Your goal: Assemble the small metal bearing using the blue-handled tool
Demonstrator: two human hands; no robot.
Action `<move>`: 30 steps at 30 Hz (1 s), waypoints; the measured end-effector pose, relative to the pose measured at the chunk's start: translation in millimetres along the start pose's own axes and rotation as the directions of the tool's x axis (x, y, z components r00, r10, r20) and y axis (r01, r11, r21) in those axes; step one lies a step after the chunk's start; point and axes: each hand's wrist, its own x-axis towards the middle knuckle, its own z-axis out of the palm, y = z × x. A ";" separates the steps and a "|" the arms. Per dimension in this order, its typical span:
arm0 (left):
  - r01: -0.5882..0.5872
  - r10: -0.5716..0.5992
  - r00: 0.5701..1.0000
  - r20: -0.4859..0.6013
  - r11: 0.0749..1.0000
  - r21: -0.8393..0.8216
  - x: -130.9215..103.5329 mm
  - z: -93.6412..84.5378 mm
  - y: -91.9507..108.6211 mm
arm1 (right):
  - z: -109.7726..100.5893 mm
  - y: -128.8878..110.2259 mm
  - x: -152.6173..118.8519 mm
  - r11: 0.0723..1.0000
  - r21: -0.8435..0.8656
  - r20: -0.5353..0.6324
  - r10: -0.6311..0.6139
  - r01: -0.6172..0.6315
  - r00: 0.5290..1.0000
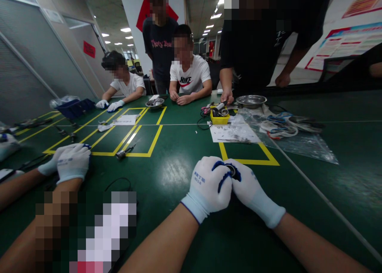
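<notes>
Two white gloves with blue palms meet over the near half of the green tabletop (170, 229). The left hand (210, 183) and the right hand (250, 183) are both closed on one small round part (230, 170), grasped between their fingers (most of it is covered, so its full shape is hard to tell). The part is at the near edge of a yellow tape outline (253, 161); whether it touches the tabletop, I cannot tell.

Toward the tabletop's far edge, a sheet of white paper (217, 135) carries small loose bits, and a yellow box (220, 120) filled with parts stands at its far left corner. A standing person in a dark shirt has a bare hand (227, 96) just above the box.

Near the far edge, a wide metal bowl (251, 102) sits right of the box, and a smaller metal bowl (154, 103) stands well to its left. Right of the paper lies a clear plastic bag (316, 149), with crumpled pale things on it. Toward the tabletop's left edge, a co-worker's gloved hands (73, 161) are close together, and a blue bin (76, 108) stands farther back.
</notes>
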 end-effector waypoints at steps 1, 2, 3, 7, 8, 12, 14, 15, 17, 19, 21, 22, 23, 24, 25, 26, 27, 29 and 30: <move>-0.013 0.013 1.000 0.003 1.000 -0.005 -0.1 0.1 0.2 | -0.1 0.2 -0.1 1.000 -0.005 0.000 0.001 -0.001 1.000; -0.023 0.023 1.000 0.001 1.000 -0.012 -0.2 0.3 0.4 | -0.1 0.4 -0.1 1.000 -0.011 0.001 0.006 -0.006 1.000; -0.029 0.029 1.000 -0.002 0.999 -0.018 -0.5 0.4 0.6 | -0.2 0.4 -0.3 1.000 -0.014 0.004 0.012 -0.012 1.000; -0.002 0.002 1.000 -0.011 1.000 -0.020 -0.9 0.4 0.8 | -0.2 -0.5 -0.7 0.999 -0.010 0.018 0.033 -0.032 0.999; 0.009 -0.009 1.000 -0.012 1.000 -0.011 -0.8 0.4 0.6 | -0.1 -0.8 -0.8 0.999 -0.008 0.018 0.038 -0.038 0.999; 0.014 -0.014 1.000 0.000 1.000 0.023 -0.8 0.9 0.0 | 0.2 -0.9 -0.8 0.999 -0.019 0.018 0.041 -0.040 0.999; -0.011 0.011 1.000 0.020 1.000 0.021 -1.2 1.6 0.5 | 0.3 -0.6 -0.8 0.999 -0.030 0.014 0.028 -0.028 1.000; -0.023 0.023 0.999 0.026 1.000 0.016 -1.5 1.9 0.9 | 0.4 -0.6 -0.9 0.999 -0.032 0.014 0.023 -0.023 1.000; -0.030 0.029 0.999 0.018 1.000 0.009 -2.0 2.2 1.8 | 0.3 -0.8 -1.0 0.999 -0.031 0.018 0.018 -0.017 1.000; -0.010 0.010 1.000 -0.006 1.000 0.013 -2.3 2.3 2.2 | 0.2 -1.0 -1.0 0.999 -0.028 0.017 0.016 -0.015 1.000; 0.011 -0.010 1.000 -0.021 1.000 0.028 -2.4 2.3 1.9 | 0.0 -0.8 -0.8 0.999 -0.033 0.009 0.016 -0.016 1.000; 0.015 -0.015 1.000 -0.021 0.999 0.036 -2.4 2.5 1.6 | 0.0 -0.6 -0.6 0.999 -0.034 0.006 0.016 -0.015 1.000; 0.015 -0.014 1.000 -0.017 0.999 0.043 -2.4 2.7 1.3 | 0.0 -0.2 -0.5 0.999 -0.035 0.005 0.015 -0.015 1.000; 0.011 -0.011 1.000 -0.012 0.999 0.050 -2.4 3.0 1.1 | 0.1 0.2 -0.4 0.999 -0.036 0.006 0.015 -0.015 1.000; 0.005 -0.005 1.000 -0.007 0.999 0.054 -2.4 3.3 1.0 | 0.3 0.7 -0.4 0.999 -0.035 0.007 0.015 -0.014 1.000; -0.003 0.003 1.000 0.000 0.998 0.056 -2.4 3.5 1.2 | 0.5 1.1 -0.4 0.999 -0.036 0.008 0.014 -0.014 1.000; -0.012 0.011 1.000 0.007 0.998 0.056 -2.4 3.7 1.4 | 0.8 1.5 -0.6 0.999 -0.038 0.009 0.014 -0.014 1.000; -0.026 0.025 1.000 0.018 0.998 0.051 -2.5 3.8 2.0 | 1.2 2.1 -1.1 0.999 -0.046 0.011 0.013 -0.012 1.000; -0.029 0.028 0.999 0.019 0.998 0.047 -2.6 3.8 2.2 | 1.3 2.2 -1.3 0.999 -0.049 0.011 0.011 -0.011 1.000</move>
